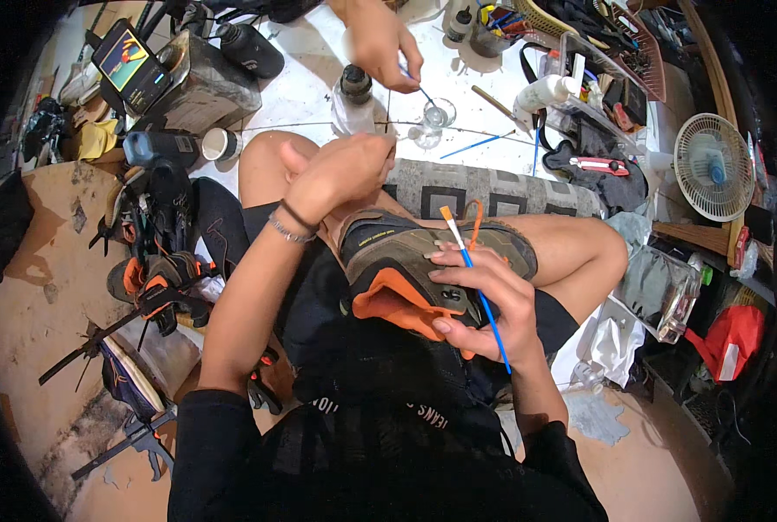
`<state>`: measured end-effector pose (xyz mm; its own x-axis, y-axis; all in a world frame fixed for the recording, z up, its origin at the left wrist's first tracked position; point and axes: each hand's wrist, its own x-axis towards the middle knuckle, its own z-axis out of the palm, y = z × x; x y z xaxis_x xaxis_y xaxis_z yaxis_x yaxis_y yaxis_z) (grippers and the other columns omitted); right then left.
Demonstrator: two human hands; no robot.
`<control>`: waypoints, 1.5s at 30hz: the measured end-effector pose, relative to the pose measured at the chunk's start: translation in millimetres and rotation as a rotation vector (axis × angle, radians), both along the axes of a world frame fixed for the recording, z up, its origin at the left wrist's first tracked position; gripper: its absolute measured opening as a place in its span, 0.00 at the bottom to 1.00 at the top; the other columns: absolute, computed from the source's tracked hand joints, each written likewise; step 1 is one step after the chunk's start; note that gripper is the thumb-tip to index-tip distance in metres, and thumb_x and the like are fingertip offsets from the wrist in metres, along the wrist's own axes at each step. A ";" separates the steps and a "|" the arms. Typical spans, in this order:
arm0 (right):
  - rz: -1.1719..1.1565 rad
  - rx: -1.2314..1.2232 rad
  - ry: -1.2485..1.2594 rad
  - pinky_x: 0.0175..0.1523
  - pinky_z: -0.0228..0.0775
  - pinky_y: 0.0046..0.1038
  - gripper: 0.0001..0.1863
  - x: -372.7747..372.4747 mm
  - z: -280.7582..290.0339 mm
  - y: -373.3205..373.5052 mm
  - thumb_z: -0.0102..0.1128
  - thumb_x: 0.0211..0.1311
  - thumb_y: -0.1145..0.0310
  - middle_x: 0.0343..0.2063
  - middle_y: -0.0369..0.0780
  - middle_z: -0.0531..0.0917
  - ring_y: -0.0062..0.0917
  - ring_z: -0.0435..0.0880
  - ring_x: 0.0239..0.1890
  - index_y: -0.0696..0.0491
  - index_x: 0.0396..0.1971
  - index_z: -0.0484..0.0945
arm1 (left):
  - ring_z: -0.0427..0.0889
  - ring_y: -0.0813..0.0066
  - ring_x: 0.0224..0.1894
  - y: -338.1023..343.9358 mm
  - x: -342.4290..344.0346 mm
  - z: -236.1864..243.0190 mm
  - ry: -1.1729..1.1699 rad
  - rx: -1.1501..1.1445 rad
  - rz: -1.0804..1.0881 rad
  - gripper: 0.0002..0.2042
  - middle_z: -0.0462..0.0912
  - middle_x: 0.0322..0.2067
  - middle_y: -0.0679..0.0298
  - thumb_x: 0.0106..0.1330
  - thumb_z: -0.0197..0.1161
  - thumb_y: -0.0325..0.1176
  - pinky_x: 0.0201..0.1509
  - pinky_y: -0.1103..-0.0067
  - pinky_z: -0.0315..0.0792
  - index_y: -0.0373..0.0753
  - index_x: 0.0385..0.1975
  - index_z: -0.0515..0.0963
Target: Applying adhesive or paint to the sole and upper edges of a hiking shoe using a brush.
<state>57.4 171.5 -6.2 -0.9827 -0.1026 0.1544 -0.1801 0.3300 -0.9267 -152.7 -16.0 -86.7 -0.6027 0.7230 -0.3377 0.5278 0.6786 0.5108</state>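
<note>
R hand [501, 291]: fingers + thumb clamped on collar of shoe [393, 257], blue-handled brush [485, 304] held too, bristles away from body. Shoe on lap [306, 291], orange-lined opening twd wearer. L forearm [258, 278] angled fwd, elbow bent, L hand [345, 170] just beyond shoe; fingers partly hidden, can't tell if gripping anything. Co-worker's hand [384, 52] (opp. side): thin brush [426, 97] at glass cup [440, 115].

Clamps [136, 429], paintbrushes [485, 303] and shoes [388, 254] show a shoe workshop.
</note>
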 end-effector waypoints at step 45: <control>0.017 -0.183 0.042 0.62 0.69 0.44 0.22 15.3 -19.0 12.8 0.81 0.43 0.68 0.48 0.45 0.86 0.39 0.84 0.55 0.54 0.41 0.85 | 0.82 0.40 0.53 141.9 -103.9 -91.1 0.050 0.262 0.632 0.34 0.83 0.48 0.37 0.55 0.73 0.49 0.57 0.59 0.76 0.32 0.56 0.73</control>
<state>72.7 184.3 -25.3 -0.9733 -0.0853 0.2132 -0.2242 0.1532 -0.9624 -256.6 125.9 -177.8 -0.9461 0.2813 -0.1605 0.0981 0.7211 0.6858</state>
